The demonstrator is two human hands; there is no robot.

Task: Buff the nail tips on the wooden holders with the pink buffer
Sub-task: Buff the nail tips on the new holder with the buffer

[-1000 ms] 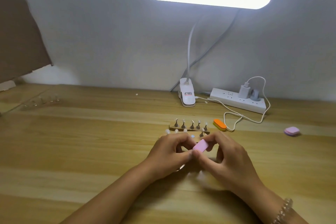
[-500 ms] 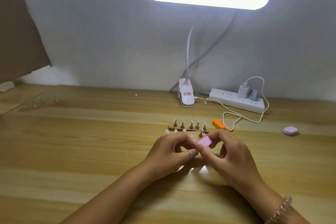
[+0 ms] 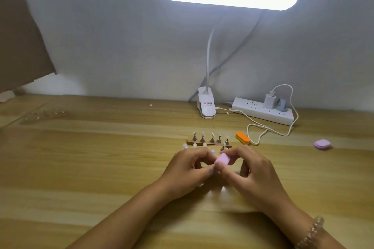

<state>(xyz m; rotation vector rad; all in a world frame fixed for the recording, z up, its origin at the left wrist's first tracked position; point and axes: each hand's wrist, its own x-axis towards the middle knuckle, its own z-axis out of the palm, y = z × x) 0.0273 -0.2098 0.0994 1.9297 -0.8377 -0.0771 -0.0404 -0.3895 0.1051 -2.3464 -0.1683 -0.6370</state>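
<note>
My right hand (image 3: 255, 176) pinches a small pink buffer (image 3: 222, 158) between thumb and fingers at the middle of the desk. My left hand (image 3: 188, 170) meets it from the left, fingers curled and pinching something small at the buffer's edge; what it holds is hidden. Just behind the hands lies a wooden holder (image 3: 209, 140) with several nail tips on metal stands. A second row of nail tips (image 3: 194, 145) shows in front of it, partly covered by my left hand.
An orange buffer (image 3: 242, 137) lies right of the holder, a second pink buffer (image 3: 322, 144) far right. A white lamp clip (image 3: 206, 105), power strip (image 3: 263, 112) and white cable (image 3: 263, 129) sit at the back. A clear holder (image 3: 46, 114) rests far left.
The pink buffer shifted slightly up and back down between my fingers, a small rubbing motion. Both hands stay at the same place on the desk.
</note>
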